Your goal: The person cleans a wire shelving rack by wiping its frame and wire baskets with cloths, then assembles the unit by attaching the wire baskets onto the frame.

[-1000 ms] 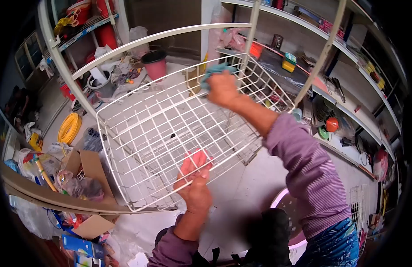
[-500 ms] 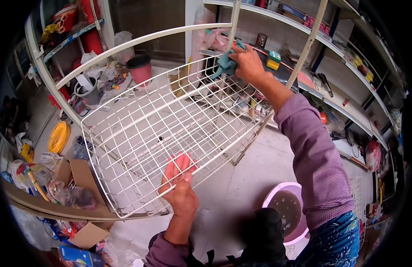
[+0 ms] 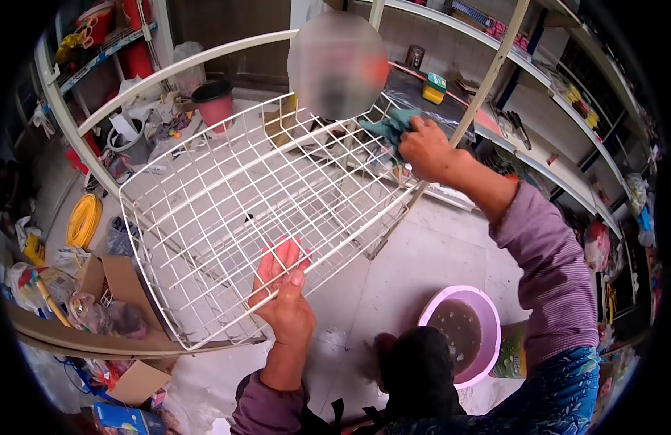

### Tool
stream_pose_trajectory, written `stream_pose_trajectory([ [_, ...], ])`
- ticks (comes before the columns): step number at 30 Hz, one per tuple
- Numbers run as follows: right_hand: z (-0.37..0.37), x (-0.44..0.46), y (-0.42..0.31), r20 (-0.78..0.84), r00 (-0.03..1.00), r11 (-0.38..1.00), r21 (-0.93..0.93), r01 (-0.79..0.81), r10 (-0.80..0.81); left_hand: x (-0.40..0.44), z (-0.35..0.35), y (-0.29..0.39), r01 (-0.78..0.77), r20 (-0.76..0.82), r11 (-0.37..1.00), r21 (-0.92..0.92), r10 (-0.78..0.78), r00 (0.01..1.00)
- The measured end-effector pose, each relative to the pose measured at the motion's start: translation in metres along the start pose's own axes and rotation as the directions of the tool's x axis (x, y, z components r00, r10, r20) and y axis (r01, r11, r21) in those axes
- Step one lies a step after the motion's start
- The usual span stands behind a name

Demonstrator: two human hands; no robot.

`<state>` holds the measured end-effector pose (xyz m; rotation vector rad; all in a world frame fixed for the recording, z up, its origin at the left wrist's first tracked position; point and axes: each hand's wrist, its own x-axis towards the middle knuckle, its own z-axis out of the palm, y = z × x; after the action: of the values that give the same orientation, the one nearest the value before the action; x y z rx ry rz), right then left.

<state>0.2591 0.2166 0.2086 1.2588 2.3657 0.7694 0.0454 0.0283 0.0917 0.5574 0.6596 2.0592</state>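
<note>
A white wire basket [image 3: 226, 190] spans the middle of the view, tilted within a pale metal frame. My left hand [image 3: 286, 301] grips its near rim, thumb on top and fingers underneath, seen through the mesh. At the far right corner of the basket, my right hand [image 3: 425, 150] holds a teal cloth [image 3: 393, 125] against the wires. The fingers of that hand are bent round the cloth, and part of it hangs over the mesh.
A pink basin [image 3: 491, 362] of murky water with suds stands on the floor near my feet. Shelves [image 3: 567, 170] with tools line the right. Left are a yellow hose coil [image 3: 84, 221], a cardboard box [image 3: 129, 290] and a pink bucket [image 3: 213, 109]. A frame post [image 3: 487, 76] rises beyond my right hand.
My right hand has moved right and toward me with the teal cloth, along the basket's far right corner. My left hand keeps its hold on the near rim.
</note>
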Motion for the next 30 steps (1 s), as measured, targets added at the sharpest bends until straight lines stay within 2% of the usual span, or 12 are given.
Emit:
stream_pose_trajectory([
  [3,-0.022,-0.002,0.022,0.209,0.977,0.955,0.296,-0.027,-0.037,0.0,0.0,0.001,-0.002,-0.005,0.998,0.055,0.002,1.0],
  [4,-0.027,0.004,0.035,0.265,0.96,0.891,0.452,-0.039,-0.092,0.0,0.001,0.0,-0.01,0.003,0.995,0.096,0.01,1.0],
  [5,-0.03,0.009,0.044,0.352,0.93,0.697,0.693,-0.185,-0.104,0.001,0.003,0.0,-0.013,0.003,0.995,0.095,0.012,1.0],
  [6,-0.029,0.011,0.041,0.353,0.93,0.698,0.692,-0.184,-0.104,0.001,0.002,0.0,-0.012,0.001,0.995,0.094,0.012,1.0],
  [10,0.002,0.033,-0.014,-0.068,0.986,0.786,0.613,-0.078,0.151,0.004,0.001,0.001,-0.008,0.007,0.998,0.059,0.008,1.0],
  [12,-0.01,0.032,-0.033,-0.163,0.987,0.794,0.601,0.096,0.004,0.001,-0.002,-0.002,0.009,-0.004,1.0,0.025,-0.009,1.0],
  [16,-0.06,0.019,-0.065,-0.24,0.941,0.404,0.857,0.321,-0.24,0.002,-0.002,-0.004,-0.012,0.02,1.0,0.018,0.012,1.0],
  [18,-0.086,0.005,-0.07,-0.143,0.963,-0.113,0.986,0.119,-0.231,0.004,-0.001,-0.001,-0.015,0.033,1.0,0.018,0.015,0.999],
  [20,-0.089,-0.001,-0.064,-0.301,0.952,-0.347,0.888,0.302,0.058,0.002,-0.001,0.001,-0.014,0.03,0.998,0.058,0.012,0.999],
  [24,-0.054,-0.068,-0.047,-0.276,0.917,-0.733,0.553,0.396,0.287,0.003,0.0,0.001,-0.009,0.022,0.994,0.112,0.007,1.0],
  [26,-0.016,-0.105,-0.057,-0.192,0.924,-0.771,0.51,0.381,0.33,0.003,0.0,0.002,-0.016,0.01,0.995,0.096,0.015,1.0],
  [30,0.046,-0.136,-0.094,0.091,0.949,-0.751,0.636,0.179,0.303,0.004,0.001,0.0,-0.026,0.021,0.989,0.144,0.024,0.999],
])
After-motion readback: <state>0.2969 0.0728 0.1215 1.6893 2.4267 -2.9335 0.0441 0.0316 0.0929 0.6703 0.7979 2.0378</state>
